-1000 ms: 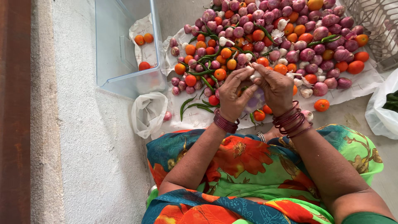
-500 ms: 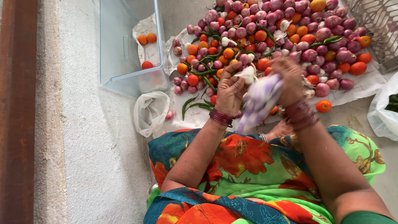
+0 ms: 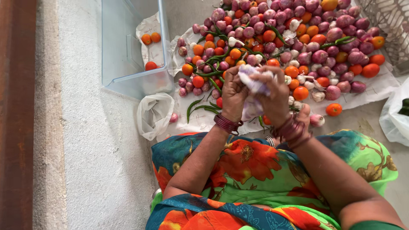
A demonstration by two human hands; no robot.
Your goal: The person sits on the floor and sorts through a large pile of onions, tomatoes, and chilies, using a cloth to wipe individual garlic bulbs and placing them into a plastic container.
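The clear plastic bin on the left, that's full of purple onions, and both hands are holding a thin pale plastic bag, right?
Not quite. The head view shows the clear plastic bin holding only a few tomatoes, not onions. The rest stands: the left hand and right hand both hold the thin pale plastic bag.

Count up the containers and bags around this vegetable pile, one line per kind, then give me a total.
Clear plastic bin: 1
Lattice basket: 1
White bags on the floor: 2
Pale crumpled bag, held: 1
Total: 5
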